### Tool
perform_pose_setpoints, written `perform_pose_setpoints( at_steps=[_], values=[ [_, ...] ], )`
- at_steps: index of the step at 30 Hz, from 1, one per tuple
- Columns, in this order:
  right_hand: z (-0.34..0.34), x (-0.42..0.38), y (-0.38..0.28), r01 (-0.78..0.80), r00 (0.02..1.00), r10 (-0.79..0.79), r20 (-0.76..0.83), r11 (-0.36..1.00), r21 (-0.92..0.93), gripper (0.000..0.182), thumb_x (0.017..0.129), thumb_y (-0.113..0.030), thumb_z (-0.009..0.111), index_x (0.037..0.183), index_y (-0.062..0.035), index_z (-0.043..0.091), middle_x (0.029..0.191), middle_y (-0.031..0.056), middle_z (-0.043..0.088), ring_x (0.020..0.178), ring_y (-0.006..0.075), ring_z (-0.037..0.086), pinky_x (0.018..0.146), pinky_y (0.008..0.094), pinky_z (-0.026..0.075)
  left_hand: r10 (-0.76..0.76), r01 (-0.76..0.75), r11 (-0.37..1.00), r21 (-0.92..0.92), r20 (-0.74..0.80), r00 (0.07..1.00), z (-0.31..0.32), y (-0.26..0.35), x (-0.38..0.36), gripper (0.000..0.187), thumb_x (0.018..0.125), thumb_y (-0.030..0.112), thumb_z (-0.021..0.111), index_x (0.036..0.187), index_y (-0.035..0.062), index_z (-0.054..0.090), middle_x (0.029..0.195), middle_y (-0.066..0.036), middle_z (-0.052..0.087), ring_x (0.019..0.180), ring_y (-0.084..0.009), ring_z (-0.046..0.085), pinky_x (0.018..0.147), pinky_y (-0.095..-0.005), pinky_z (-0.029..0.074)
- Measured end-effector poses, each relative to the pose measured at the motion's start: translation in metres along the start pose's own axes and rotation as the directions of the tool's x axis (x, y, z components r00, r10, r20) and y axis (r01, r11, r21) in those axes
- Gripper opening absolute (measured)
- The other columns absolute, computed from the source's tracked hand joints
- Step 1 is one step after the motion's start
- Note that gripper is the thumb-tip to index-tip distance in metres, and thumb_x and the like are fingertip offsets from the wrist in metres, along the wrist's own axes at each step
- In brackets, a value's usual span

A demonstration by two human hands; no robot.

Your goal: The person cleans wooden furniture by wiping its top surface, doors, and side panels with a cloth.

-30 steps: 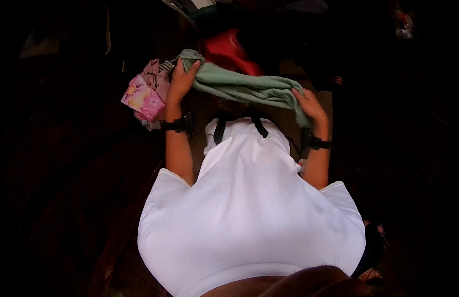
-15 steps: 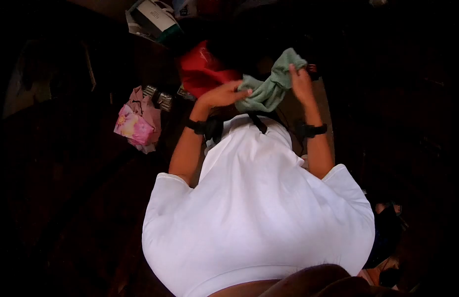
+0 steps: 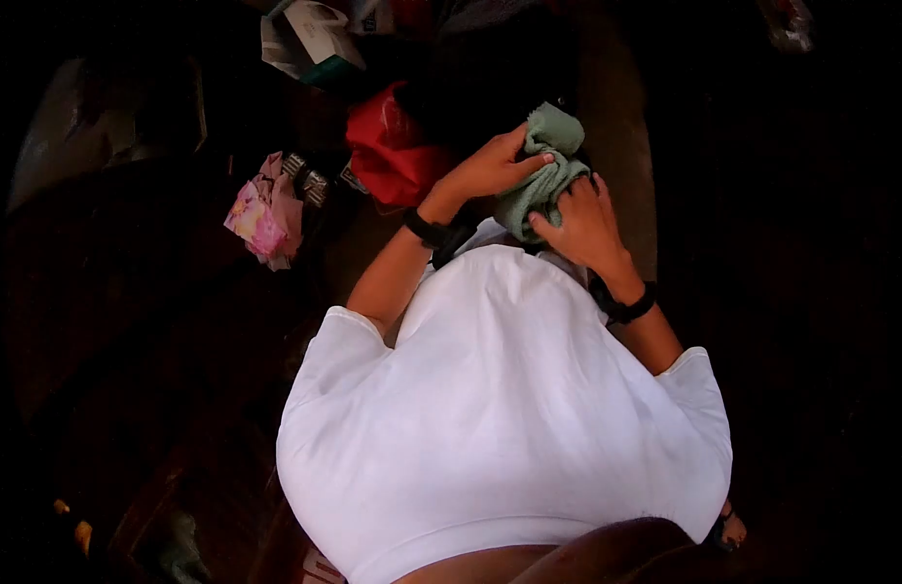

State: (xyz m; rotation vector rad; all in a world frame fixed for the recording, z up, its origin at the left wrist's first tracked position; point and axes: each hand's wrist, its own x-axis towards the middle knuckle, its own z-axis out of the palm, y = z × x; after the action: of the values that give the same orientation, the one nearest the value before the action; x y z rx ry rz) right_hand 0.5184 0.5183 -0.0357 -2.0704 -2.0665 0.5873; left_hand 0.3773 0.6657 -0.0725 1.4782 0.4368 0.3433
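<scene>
A crumpled green cloth (image 3: 551,175) is held between both hands, just beyond the front of the white shirt. My left hand (image 3: 495,165) grips the cloth's left side, its thumb lying across the fabric. Lower down on the right, my right hand (image 3: 582,222) has its fingers bent into the cloth and its thumb against the near edge. Each wrist wears a black band. Left of my left hand lies a red bag or cloth (image 3: 393,146).
A pink floral bundle (image 3: 268,216) lies to the left beside small striped packets (image 3: 310,182). A white and green box (image 3: 312,41) is at the upper left. At the lower right, part of another person's hand (image 3: 732,529) shows. The surroundings are very dark.
The green cloth, stretched out between the hands before, is now bunched more compactly. My left hand has moved right; my right hand has come down and nearer to it.
</scene>
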Motion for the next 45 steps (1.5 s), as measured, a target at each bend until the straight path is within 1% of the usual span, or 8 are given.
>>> perform_pose_setpoints(
  at_steps=[10,15,21,28,30,38,40,45],
  values=[
    [0.027,0.005,0.046,0.156,0.984,-0.145,-0.102,0.983,0.1,0.066,0.067,-0.045,0.074,0.108,0.0041,0.062,0.113,0.0227,0.053,0.113,0.0385,0.047,0.11,0.0527,0.027,-0.042,0.108,0.942,0.317,-0.208,0.977,0.028,-0.027,0.018,0.044,0.095,0.029,0.051,0.128,-0.0002,0.044,0.12,-0.021,0.057,0.113,-0.0356,0.055,0.097,-0.0389,0.041],
    [0.028,0.019,0.038,0.138,0.988,-0.044,-0.145,0.659,0.74,0.068,0.066,-0.033,0.08,0.121,-0.0009,0.056,0.131,0.0226,0.047,0.126,0.0384,0.039,0.108,0.0433,0.03,-0.142,0.198,0.957,0.213,-0.252,0.957,0.011,-0.007,0.015,0.045,0.096,0.03,0.05,0.13,0.0007,0.043,0.123,-0.021,0.057,0.113,-0.0361,0.055,0.097,-0.0394,0.041],
    [0.028,-0.011,0.053,-0.002,0.998,0.047,-0.045,0.709,0.705,0.061,0.068,-0.025,0.078,0.12,-0.0011,0.055,0.118,0.0204,0.058,0.111,0.0357,0.055,0.095,0.0427,0.044,-0.228,0.208,0.93,0.304,0.032,0.973,-0.024,-0.03,-0.002,0.039,0.094,0.029,0.052,0.121,0.0006,0.055,0.114,-0.018,0.063,0.105,-0.0268,0.06,0.091,-0.0371,0.045],
    [0.007,-0.034,0.035,-0.169,0.985,0.153,0.075,0.941,0.294,0.048,0.073,-0.026,0.072,0.108,0.0019,0.055,0.102,0.0218,0.061,0.094,0.0412,0.059,0.08,0.0459,0.049,-0.537,0.417,0.84,0.346,0.422,0.731,-0.008,-0.09,-0.024,0.045,0.092,0.033,0.054,0.117,-0.0036,0.057,0.105,-0.015,0.066,0.096,-0.022,0.061,0.084,-0.0353,0.048],
    [0.007,-0.039,0.025,-0.134,0.991,0.137,0.006,0.964,0.23,0.044,0.076,-0.028,0.07,0.103,0.0026,0.054,0.1,0.0225,0.06,0.092,0.0431,0.057,0.077,0.0482,0.048,-0.404,0.22,0.882,0.417,0.428,0.808,0.001,-0.081,-0.025,0.043,0.091,0.033,0.054,0.11,-0.0055,0.059,0.104,-0.019,0.066,0.095,-0.0261,0.062,0.082,-0.0374,0.049],
    [0.013,0.007,0.009,-0.338,0.938,0.347,0.016,0.901,0.271,0.05,0.076,-0.033,0.069,0.108,0.003,0.054,0.104,0.027,0.062,0.096,0.0447,0.059,0.082,0.0496,0.049,-0.184,0.138,0.905,0.401,0.079,0.98,0.0,-0.039,-0.044,0.04,0.085,0.021,0.06,0.115,-0.0018,0.045,0.095,-0.026,0.063,0.09,-0.0433,0.061,0.079,-0.0464,0.048],
    [0.012,0.024,0.005,-0.435,0.896,0.444,0.024,0.862,0.261,0.052,0.074,-0.033,0.069,0.109,0.0036,0.055,0.105,0.0285,0.062,0.097,0.0452,0.06,0.084,0.0498,0.049,-0.064,0.186,0.935,0.301,-0.372,0.926,0.002,-0.042,-0.037,0.038,0.081,0.014,0.064,0.113,0.0015,0.046,0.097,-0.024,0.061,0.097,-0.0422,0.059,0.082,-0.0463,0.046],
    [0.001,0.043,0.006,-0.525,0.849,0.525,0.057,0.829,0.192,0.05,0.074,-0.031,0.068,0.105,0.0067,0.059,0.104,0.0309,0.062,0.096,0.0466,0.06,0.085,0.0502,0.049,0.068,0.083,0.899,0.431,-0.325,0.943,0.013,-0.031,-0.022,0.043,0.076,0.009,0.065,0.115,0.0033,0.047,0.108,-0.022,0.05,0.108,-0.0405,0.05,0.091,-0.0437,0.042]
  ],
)
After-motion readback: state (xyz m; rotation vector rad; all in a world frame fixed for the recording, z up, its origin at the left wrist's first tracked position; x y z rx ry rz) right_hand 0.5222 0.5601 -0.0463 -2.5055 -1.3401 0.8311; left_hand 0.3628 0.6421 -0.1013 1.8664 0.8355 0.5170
